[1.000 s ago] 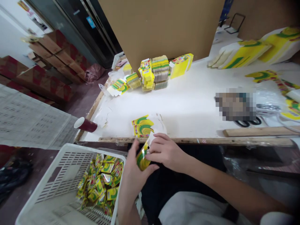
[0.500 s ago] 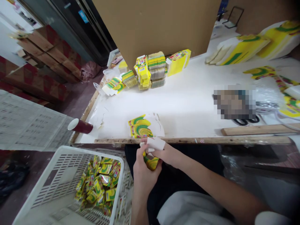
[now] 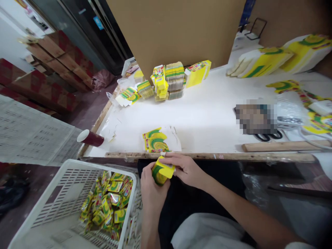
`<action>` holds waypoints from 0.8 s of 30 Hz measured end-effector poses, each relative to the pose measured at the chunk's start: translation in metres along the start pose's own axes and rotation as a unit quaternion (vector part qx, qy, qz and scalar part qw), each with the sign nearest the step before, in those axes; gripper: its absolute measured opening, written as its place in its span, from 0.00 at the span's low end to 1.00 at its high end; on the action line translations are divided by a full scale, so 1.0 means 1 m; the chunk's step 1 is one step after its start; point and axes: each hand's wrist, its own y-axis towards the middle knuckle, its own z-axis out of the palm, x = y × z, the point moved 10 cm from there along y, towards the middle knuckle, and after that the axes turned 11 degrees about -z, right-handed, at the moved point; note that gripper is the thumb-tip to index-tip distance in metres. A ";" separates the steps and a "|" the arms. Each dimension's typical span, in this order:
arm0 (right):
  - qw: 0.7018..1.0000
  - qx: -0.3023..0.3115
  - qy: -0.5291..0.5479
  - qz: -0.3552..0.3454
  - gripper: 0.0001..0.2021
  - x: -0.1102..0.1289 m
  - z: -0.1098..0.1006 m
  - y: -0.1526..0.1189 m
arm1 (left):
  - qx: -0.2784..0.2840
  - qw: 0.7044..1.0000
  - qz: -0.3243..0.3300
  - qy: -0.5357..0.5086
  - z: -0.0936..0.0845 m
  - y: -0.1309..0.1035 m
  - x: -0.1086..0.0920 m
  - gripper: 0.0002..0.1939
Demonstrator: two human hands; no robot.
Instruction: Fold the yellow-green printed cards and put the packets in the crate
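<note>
Held in both hands at 6 o'clock in the view, just off the near edge of the white table [image 3: 207,121]: a small yellow carton [image 3: 166,169]. Round its lower left side, the left hand [image 3: 153,193], fingers bent and hugging the card; some tips hidden, so cannot tell how hard they press. Over its top from 2 o'clock, the right hand [image 3: 190,169], fingers close together and pinching the flap end.

Seems to be a flap-folding step. Best, probably, to keep the bottom snug but not squeezed in the left hand, and press the flap along its fold line with the right. Go slow at the corners. Thin card by the look of it, so likely easy to dent.

Smooth and flat on the outside, yellow with green swoops, with white bits peeking out by the right fingertips. From the carton, at 12 o'clock, wavy-edged printed cards [image 3: 155,140]; farther that way, tight stacks [image 3: 175,71] like little bricks. At 8 o'clock, a hard white plastic basket [image 3: 70,171] with slits, holding a jumble of small shiny packs [image 3: 106,204]. Near 10 o'clock, a round dark red cup [image 3: 93,138].
</note>
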 end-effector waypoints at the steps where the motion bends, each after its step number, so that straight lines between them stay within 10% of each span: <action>1: 0.999 0.035 -0.006 -0.009 0.20 0.000 0.005 0.000 | 0.009 1.000 -0.002 0.012 -0.001 0.000 0.002 0.25; 12: 0.977 0.210 -0.031 -0.021 0.11 0.011 0.007 0.011 | 0.098 0.995 0.003 0.023 0.005 0.002 0.000 0.25; 24: 0.996 0.088 0.007 0.017 0.20 -0.005 0.022 0.018 | 0.068 0.997 -0.008 0.048 -0.002 0.011 0.011 0.25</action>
